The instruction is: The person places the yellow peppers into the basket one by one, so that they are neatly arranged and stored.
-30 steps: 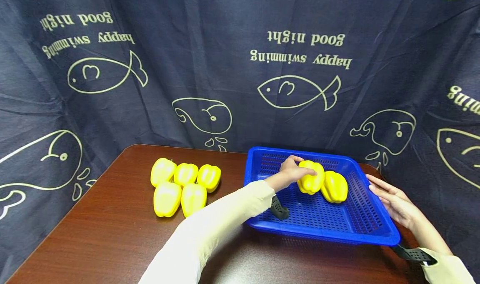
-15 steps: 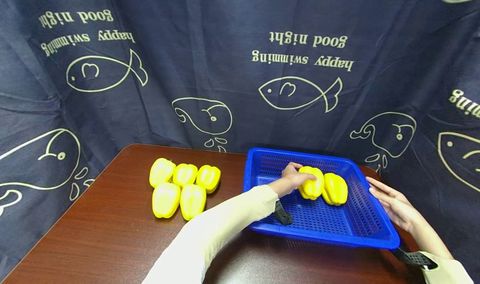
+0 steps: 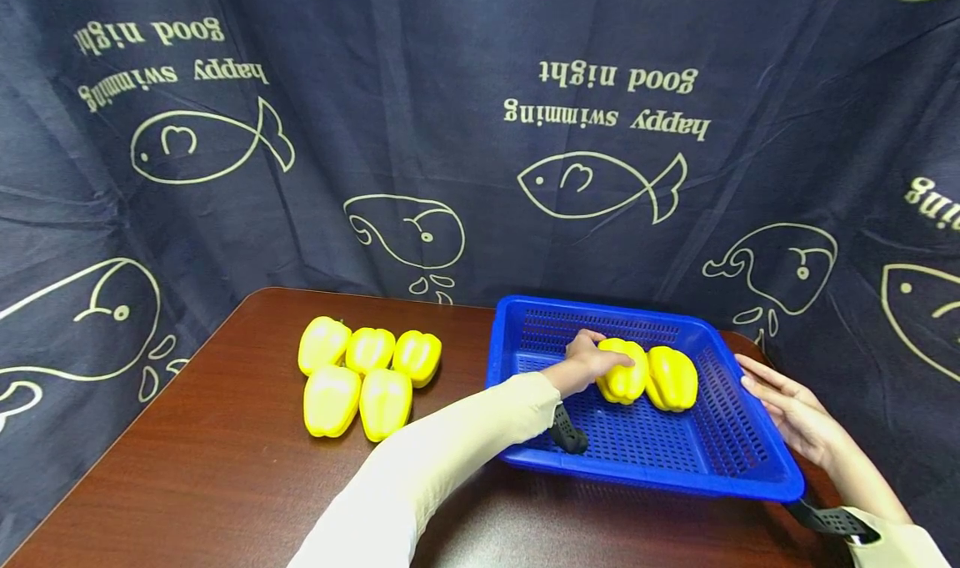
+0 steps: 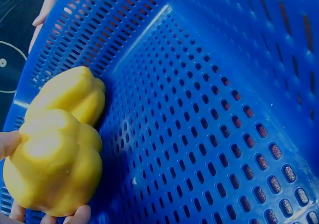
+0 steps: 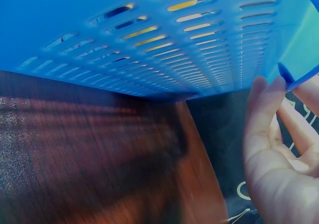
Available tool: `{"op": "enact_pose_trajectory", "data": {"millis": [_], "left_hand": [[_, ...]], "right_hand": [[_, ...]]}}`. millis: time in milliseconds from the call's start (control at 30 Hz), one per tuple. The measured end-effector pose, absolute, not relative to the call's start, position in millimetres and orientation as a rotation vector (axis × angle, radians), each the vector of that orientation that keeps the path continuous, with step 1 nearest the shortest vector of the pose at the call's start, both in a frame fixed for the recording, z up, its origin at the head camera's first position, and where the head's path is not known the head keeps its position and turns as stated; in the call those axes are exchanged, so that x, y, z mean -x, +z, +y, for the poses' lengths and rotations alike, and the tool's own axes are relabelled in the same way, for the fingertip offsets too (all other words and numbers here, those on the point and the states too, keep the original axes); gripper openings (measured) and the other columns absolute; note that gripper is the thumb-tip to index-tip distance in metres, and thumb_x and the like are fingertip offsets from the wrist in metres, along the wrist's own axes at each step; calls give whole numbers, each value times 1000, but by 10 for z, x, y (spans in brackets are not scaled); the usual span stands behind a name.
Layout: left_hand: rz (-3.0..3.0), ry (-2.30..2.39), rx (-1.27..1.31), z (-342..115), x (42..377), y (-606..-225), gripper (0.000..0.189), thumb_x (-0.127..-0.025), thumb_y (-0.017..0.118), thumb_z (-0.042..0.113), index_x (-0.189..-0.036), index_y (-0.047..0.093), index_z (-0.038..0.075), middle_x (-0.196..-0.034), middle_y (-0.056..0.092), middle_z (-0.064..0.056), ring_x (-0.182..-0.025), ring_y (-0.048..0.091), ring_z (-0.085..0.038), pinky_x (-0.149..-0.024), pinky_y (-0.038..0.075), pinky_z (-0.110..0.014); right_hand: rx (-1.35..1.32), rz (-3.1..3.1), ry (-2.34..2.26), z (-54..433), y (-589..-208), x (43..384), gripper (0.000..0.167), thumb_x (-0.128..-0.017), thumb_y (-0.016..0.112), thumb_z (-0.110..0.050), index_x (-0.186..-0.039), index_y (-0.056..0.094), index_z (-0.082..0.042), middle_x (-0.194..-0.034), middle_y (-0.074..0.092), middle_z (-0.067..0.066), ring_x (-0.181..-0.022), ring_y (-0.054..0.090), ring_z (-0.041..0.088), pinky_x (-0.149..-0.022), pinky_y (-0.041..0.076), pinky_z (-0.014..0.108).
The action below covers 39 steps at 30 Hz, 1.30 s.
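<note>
Inside a blue plastic basket (image 3: 645,473), my left hand (image 3: 587,359) grips a yellow bell pepper (image 3: 622,371), the thumb on its near side. In the left wrist view, fingertips (image 4: 79,215) curl around the pepper's lower edge. A second yellow bell pepper (image 3: 671,379) lies right beside it, toward the basket's right wall. At the right rim, my right hand (image 3: 795,414) holds the basket. The right wrist view has this hand's thumb and fingers (image 5: 269,102) pinching the rim from both sides.
Several yellow bell peppers (image 3: 386,403) sit grouped on the left of the brown wooden table (image 3: 202,459). A dark curtain (image 3: 420,118) with fish drawings hangs close behind the table. Black straps (image 3: 832,520) are on both wrists.
My left hand has lowered the bell pepper further into the basket, down beside the other one. The right hand stays at the rim.
</note>
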<state>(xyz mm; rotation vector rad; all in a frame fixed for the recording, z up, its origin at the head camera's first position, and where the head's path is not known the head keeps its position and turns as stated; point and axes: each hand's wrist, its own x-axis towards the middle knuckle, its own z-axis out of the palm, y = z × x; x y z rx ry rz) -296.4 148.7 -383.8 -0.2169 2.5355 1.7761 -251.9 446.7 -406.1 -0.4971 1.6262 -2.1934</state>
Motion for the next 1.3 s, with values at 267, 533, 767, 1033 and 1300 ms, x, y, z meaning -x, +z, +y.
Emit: {"op": "enact_pose_trajectory", "data": {"millis": [267, 533, 767, 1033, 1300], "left_hand": [[2545, 1785, 179, 1478, 2950, -3861, 42, -61, 87, 14, -95, 63, 8, -88, 64, -7, -86, 55, -19, -71, 47, -22], [2579, 1756, 175, 1484, 2952, -3941, 43, -61, 88, 15, -95, 62, 9, -88, 64, -6, -85, 55, -18, -71, 45, -21], [2607, 1765, 173, 1503, 2959, -3962, 41, -61, 89, 16, -93, 64, 11, -89, 65, -6, -85, 55, -18, -71, 45, -20], [2600, 1828, 161, 1518, 2964, -3956, 42, -60, 90, 11, -95, 67, 10, -93, 64, -10, -91, 52, -19, -75, 47, -21], [2513, 1838, 115, 1508, 2979, -3948, 46, -59, 86, 2, -99, 67, 10, -94, 61, -12, -88, 52, -19, -59, 56, -27]], "right_hand": [[489, 1666, -2192, 4435, -4035, 2503, 49, -103, 28, -1, -131, 59, -28, -120, 68, -8, -102, 69, 13, -81, 57, 27], [520, 1644, -2205, 4440, -4043, 2518, 51, -103, 27, 0, -132, 58, -27, -121, 67, -8, -103, 68, 12, -82, 57, 26], [513, 1651, -2201, 4437, -4045, 2511, 50, -103, 27, -1, -131, 58, -28, -120, 67, -8, -103, 68, 12, -82, 57, 26], [496, 1648, -2198, 4435, -4037, 2493, 49, -103, 28, -2, -131, 59, -28, -119, 68, -8, -102, 68, 13, -81, 57, 27], [487, 1651, -2198, 4448, -4049, 2490, 49, -103, 28, -2, -131, 59, -29, -119, 68, -8, -102, 68, 13, -81, 57, 27]]}}
